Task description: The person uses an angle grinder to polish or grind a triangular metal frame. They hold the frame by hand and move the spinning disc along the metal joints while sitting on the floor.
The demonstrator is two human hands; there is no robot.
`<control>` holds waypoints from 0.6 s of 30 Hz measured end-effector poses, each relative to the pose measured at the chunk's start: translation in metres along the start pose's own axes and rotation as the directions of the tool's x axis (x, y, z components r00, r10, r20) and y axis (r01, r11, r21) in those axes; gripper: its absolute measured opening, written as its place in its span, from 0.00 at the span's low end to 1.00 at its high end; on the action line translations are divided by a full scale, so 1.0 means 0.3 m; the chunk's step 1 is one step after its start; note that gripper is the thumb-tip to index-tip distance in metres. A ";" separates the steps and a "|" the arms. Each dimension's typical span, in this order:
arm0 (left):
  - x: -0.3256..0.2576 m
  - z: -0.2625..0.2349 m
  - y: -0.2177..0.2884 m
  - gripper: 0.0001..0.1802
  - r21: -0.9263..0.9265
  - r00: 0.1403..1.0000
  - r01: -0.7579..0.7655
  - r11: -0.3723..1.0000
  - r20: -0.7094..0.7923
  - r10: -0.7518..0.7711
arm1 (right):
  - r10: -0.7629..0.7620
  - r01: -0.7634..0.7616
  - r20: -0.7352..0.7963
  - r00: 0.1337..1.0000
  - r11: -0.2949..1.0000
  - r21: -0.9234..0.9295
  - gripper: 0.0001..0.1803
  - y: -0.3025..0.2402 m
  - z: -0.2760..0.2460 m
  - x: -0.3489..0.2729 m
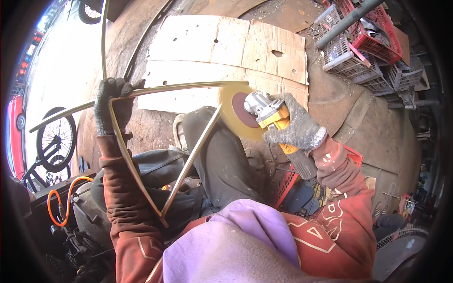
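My left hand (112, 109), in a dark grey work glove, is closed around a joint of a thin brass-coloured metal tube frame (190, 163). Its tubes form an open triangle over my legs, and longer bars run out past the hand. My right hand (302, 123), in a lighter grey knit glove, grips a yellow and grey angle grinder (279, 120). The grinder's round disc (244, 110) is blurred at its yellowish rim, with a dark red centre. That rim overlaps the free end of the slanted tube and lies close to the upper bar; contact I cannot tell.
Flattened cardboard (203, 42) lies on the floor ahead. Plastic crates (347, 56) are stacked at the far right. A bicycle wheel (55, 139) stands at the left, above an orange hose (71, 198). A fan (401, 250) shows at the lower right.
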State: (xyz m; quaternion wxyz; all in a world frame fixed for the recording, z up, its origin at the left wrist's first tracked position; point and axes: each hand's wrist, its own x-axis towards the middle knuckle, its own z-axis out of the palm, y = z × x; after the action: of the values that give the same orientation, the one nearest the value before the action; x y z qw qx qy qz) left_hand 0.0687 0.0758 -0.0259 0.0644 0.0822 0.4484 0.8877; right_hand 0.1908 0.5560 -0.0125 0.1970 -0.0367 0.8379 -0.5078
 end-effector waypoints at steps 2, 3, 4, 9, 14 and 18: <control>0.000 -0.031 -0.007 0.12 0.089 0.999 -0.011 0.996 -0.045 0.015 | 0.026 -0.028 0.047 0.999 0.998 0.053 0.47 -0.033 0.010 -0.023; -0.006 -0.045 -0.009 0.12 0.107 0.998 -0.011 0.994 -0.068 0.018 | 0.037 -0.043 0.072 0.997 0.996 0.079 0.47 -0.047 0.015 -0.028; -0.004 -0.010 -0.012 0.12 0.067 0.997 -0.001 0.998 -0.083 0.007 | 0.032 -0.038 0.066 0.997 0.996 0.081 0.47 -0.052 0.016 -0.030; 0.011 -0.006 -0.009 0.13 0.017 0.999 0.026 1.000 -0.044 -0.025 | -0.009 0.009 0.007 1.000 0.997 0.071 0.48 -0.021 0.009 -0.012; -0.002 -0.019 0.012 0.13 0.151 1.000 -0.001 0.989 -0.013 0.003 | 0.034 -0.035 0.017 0.999 0.998 0.047 0.47 -0.034 -0.006 0.026; 0.008 0.039 -0.021 0.11 -0.075 0.999 0.049 0.996 0.011 -0.048 | 0.030 -0.034 0.038 0.999 0.993 0.110 0.48 -0.028 0.022 -0.028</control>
State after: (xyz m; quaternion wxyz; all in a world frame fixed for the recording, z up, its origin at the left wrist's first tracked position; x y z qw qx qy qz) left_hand 0.0689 0.0890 -0.0239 0.0909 0.0730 0.4161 0.9018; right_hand 0.1997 0.5485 -0.0054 0.2221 -0.0215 0.8051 -0.5496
